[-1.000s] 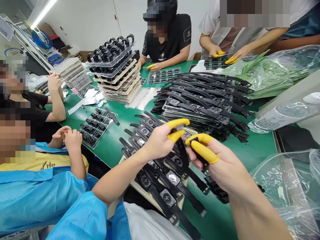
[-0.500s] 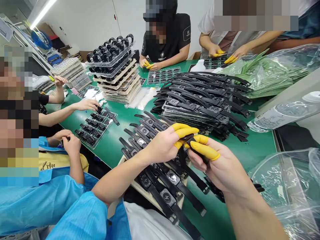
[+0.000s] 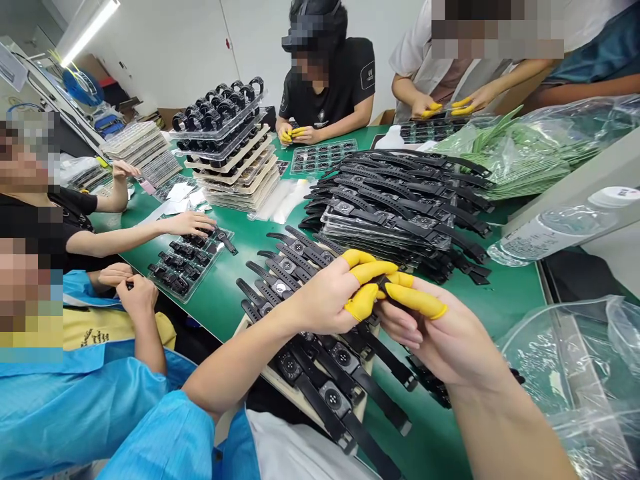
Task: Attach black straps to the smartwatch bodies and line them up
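Green tabletop [image 3: 510, 300]: glossy, runs under everything from 9 to 3 o'clock, seen from the hands.
Room: pale wall [image 3: 180, 57] at 11, tube light [image 3: 91, 32] at 10; co-workers seated from 9 round to 1.
Tray stack [image 3: 235, 160]: at 10–11, dark watches on top.
Watch pile [image 3: 395, 207]: at 12, black straps overlapping.
Green sheets [image 3: 530, 157]: at 2, in clear plastic.
Bottle [image 3: 565, 223]: at 2–3, lying tilted; label print too blurred to read.
Writing: white "W" on a black T-shirt sleeve [image 3: 369, 72] at 12; yellow shirt [image 3: 95, 327] at 8–9, lettering illegible.
Cream tray [image 3: 300, 400]: at 7, under rows of strapped watches.
Black watch piece [image 3: 381, 282]: centre, mostly hidden by fingers.
Left hand [image 3: 333, 293]: reaches in from 8, yellow-capped fingertips pinching the piece.
Right hand [image 3: 433, 320]: from 4–5, index and thumb clamped on it; both hands meet there.
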`<action>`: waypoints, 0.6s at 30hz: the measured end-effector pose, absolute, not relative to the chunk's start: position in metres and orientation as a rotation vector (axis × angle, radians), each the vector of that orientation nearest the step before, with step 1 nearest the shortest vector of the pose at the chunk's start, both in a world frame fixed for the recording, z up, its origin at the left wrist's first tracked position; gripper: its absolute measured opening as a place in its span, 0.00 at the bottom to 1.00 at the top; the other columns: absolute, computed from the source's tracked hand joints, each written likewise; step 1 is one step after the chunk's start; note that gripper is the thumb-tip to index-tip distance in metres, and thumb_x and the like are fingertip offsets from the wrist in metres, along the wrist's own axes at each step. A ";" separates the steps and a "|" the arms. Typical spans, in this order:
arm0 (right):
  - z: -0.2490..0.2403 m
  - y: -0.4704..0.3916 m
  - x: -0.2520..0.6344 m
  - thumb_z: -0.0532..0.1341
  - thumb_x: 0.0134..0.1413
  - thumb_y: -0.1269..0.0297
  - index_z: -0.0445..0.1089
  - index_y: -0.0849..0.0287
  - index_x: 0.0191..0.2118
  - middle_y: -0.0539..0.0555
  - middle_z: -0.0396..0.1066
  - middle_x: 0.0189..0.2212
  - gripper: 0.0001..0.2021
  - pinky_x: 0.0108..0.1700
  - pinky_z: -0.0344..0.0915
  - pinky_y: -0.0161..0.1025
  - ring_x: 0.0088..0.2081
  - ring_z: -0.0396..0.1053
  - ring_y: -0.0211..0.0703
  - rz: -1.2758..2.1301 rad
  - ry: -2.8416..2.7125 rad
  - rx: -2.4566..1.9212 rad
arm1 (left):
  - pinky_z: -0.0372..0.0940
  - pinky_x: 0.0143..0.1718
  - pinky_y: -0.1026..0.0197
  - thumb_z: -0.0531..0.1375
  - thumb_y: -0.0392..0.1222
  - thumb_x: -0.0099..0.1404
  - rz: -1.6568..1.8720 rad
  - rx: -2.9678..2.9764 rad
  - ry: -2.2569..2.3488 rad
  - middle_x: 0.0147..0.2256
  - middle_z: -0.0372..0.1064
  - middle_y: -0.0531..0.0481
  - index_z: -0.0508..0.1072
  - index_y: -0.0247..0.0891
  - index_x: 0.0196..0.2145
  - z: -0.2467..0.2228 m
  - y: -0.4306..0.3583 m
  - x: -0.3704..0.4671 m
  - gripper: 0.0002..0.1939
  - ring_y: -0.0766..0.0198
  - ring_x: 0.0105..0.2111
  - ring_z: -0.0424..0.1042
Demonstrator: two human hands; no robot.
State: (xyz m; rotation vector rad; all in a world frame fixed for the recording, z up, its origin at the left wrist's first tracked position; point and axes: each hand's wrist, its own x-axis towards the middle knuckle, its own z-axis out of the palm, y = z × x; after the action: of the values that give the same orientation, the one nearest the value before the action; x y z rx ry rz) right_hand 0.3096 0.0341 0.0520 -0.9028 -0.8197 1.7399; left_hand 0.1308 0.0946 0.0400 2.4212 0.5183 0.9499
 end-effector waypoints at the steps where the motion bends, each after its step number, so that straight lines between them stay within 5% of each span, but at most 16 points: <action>1: 0.052 0.035 0.311 0.74 0.50 0.46 0.65 0.55 0.27 0.43 0.55 0.15 0.22 0.19 0.41 0.34 0.17 0.45 0.31 1.744 -0.844 -0.923 | 0.69 0.61 0.48 0.51 0.41 0.75 0.942 2.452 0.524 0.55 0.69 0.35 0.67 0.34 0.64 0.040 0.095 0.131 0.23 0.51 0.56 0.70; 18: 0.052 0.036 0.318 0.72 0.49 0.38 0.65 0.56 0.28 0.43 0.57 0.15 0.26 0.20 0.42 0.32 0.17 0.45 0.30 1.752 -1.008 -1.045 | 0.71 0.58 0.42 0.53 0.43 0.74 0.831 2.699 0.587 0.53 0.71 0.30 0.68 0.29 0.62 0.037 0.094 0.130 0.24 0.46 0.54 0.71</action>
State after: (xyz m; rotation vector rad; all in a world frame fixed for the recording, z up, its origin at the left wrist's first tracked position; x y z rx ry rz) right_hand 0.3176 0.0358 0.0525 -1.0452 -1.0079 1.7523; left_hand 0.1298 0.0939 0.0372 2.6994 0.5874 0.8307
